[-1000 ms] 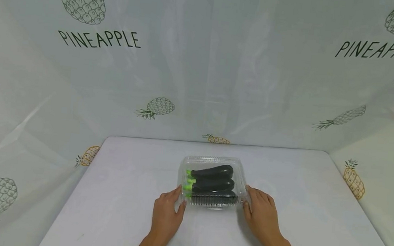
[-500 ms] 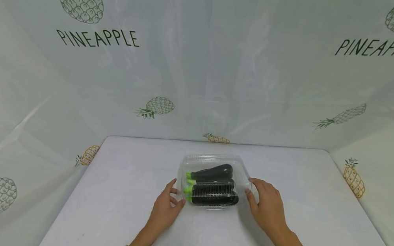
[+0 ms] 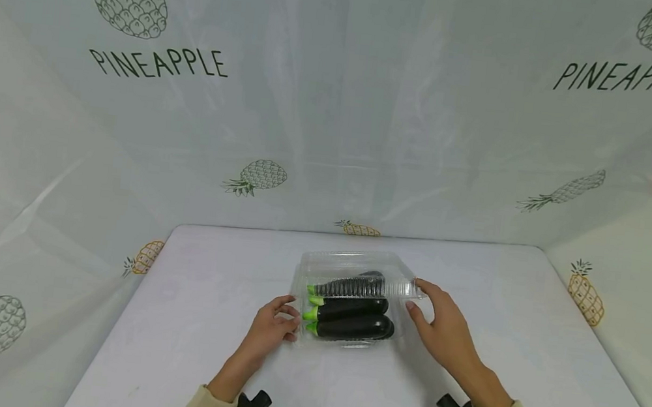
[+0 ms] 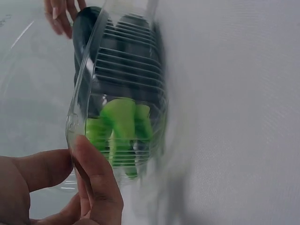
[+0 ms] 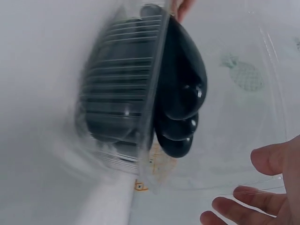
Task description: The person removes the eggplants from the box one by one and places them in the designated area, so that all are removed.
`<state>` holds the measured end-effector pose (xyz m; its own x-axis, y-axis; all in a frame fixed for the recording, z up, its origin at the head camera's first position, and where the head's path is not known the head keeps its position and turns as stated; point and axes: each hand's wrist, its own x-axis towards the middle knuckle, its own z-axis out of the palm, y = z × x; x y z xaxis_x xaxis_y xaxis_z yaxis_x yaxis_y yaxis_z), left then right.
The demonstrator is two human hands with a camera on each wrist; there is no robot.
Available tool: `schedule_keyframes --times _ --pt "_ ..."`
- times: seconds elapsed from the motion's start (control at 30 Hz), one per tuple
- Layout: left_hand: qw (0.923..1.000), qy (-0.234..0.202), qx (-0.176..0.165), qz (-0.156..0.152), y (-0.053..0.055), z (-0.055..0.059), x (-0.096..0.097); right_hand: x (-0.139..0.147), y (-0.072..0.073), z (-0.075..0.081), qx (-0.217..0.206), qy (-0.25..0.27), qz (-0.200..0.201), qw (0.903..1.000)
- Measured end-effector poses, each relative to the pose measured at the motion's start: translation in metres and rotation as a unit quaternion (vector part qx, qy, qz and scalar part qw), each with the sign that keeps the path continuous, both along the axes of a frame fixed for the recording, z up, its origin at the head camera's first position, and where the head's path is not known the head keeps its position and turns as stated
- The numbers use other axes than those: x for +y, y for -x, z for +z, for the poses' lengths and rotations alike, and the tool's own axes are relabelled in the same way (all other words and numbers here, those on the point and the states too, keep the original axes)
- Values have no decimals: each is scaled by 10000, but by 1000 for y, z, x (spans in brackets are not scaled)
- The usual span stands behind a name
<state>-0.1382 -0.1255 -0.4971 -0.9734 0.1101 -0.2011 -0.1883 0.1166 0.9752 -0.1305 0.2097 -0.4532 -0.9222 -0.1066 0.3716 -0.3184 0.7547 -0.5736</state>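
Note:
A clear plastic clamshell box [image 3: 355, 344] sits on the white table with its lid [image 3: 397, 289] raised at the near side and hinged at the back. Inside lie several dark eggplants [image 3: 352, 326], green stems to the left. My left hand [image 3: 270, 329] pinches the base's rim at its left corner; in the left wrist view, thumb and fingers lie on either side of that rim. At the right, my right hand [image 3: 444, 326] holds the lid's right front corner between thumb and fingers. In the right wrist view the eggplants bulge above the base's ribbed wall.
The white table [image 3: 206, 284] reaches back to a hanging sheet [image 3: 371, 103] printed with pineapples, which also covers both sides. Black wrist mounts [image 3: 254, 405] hang by the sleeves near the front.
The lid has swung up and back from lying over the eggplants, lifted by my right hand, which has risen. My left hand has drawn its fingers in at the box's left side.

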Motion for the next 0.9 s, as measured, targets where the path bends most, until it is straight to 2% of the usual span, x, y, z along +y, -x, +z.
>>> schedule_keyframes --times 0.37,0.9 --pt "9991 -338 -223 -156 -6 4 -5 4 16 10 -124 381 414 9983" --pt "9957 -413 -495 -670 -14 4 -13 10 35 17 203 557 1002 9932"
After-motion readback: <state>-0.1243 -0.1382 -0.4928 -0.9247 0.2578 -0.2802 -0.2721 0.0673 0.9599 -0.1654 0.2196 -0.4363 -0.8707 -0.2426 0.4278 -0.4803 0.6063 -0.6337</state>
